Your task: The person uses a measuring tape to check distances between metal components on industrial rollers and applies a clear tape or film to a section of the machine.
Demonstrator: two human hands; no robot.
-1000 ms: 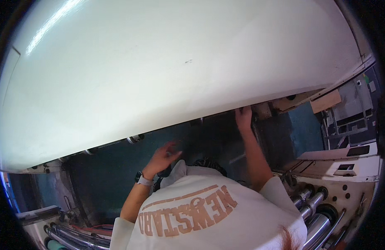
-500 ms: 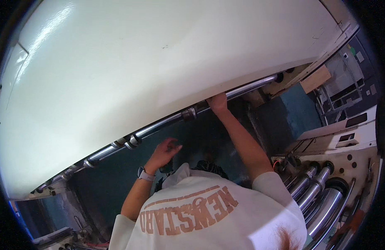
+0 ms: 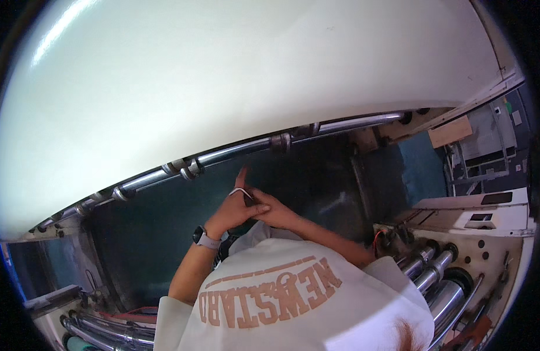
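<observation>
My left hand (image 3: 228, 213) and my right hand (image 3: 275, 212) meet in front of my chest. One finger of the left hand points outward, while its thumb presses against the right hand's fingers. A thin white curved strip (image 3: 240, 190) bends around the base of that finger, between the two hands; what it belongs to cannot be made out. The right fingers are partly hidden behind the left hand. My left wrist wears a watch with a light band (image 3: 209, 240). Both hands are apart from the shiny metal bar (image 3: 240, 151) beyond them.
A large smooth white curved surface (image 3: 240, 70) fills the far side, with the collared bar along its lower edge. Metal rollers (image 3: 442, 301) stand in a machine frame at the right, and more rollers (image 3: 112, 330) lie at the lower left. Dark floor (image 3: 159, 234) lies below.
My right hand has left the metal bar and come back to my left hand. The white strip now shows between them. My view has shifted slightly.
</observation>
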